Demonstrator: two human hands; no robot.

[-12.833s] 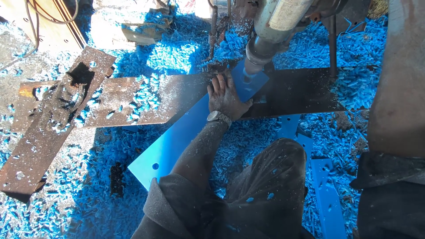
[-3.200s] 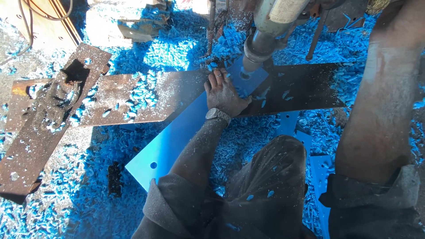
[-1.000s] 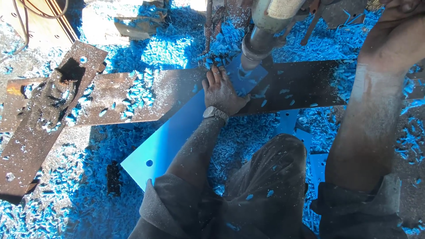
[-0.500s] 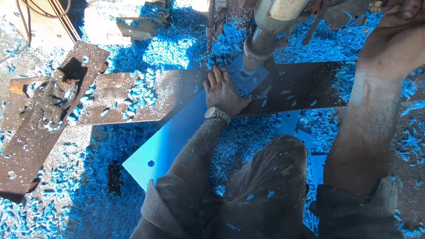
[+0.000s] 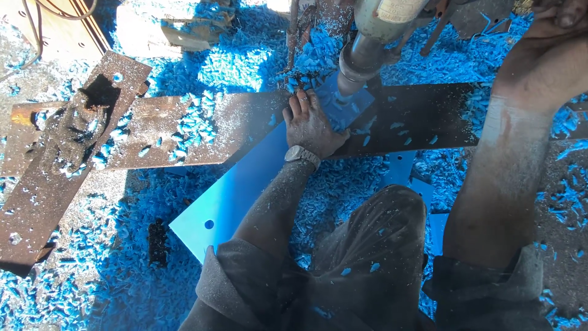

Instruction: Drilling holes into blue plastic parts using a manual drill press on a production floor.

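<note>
Blue plastic shavings cover almost the whole floor around the work, and they lie thickest just above and to the left of the left hand. This hand lies flat, palm down, with the fingers spread and pressed on a long blue plastic strip, so its grip is open and only pushes; it does not pinch anything. A wristwatch sits on the wrist just below the hand. The strip runs slanted from under the fingers down to the lower left, and near its far lower end there is one small round hole. Just to the right of the fingertips, the nose of a drilling machine comes down on the upper end of the strip; the exact contact point is hidden by shavings. Under the hand and the strip lies a dark, rusty metal plate, which goes across to the left and to the right of the hand. Further to the left of the hand, a second rusty plate crosses it at an angle. The right hand is at the top right corner, well apart from the left one, and it is cut by the edge of the view, so I cannot tell if its grip is closed. Below the left hand a knee in dark trousers is seen.
</note>
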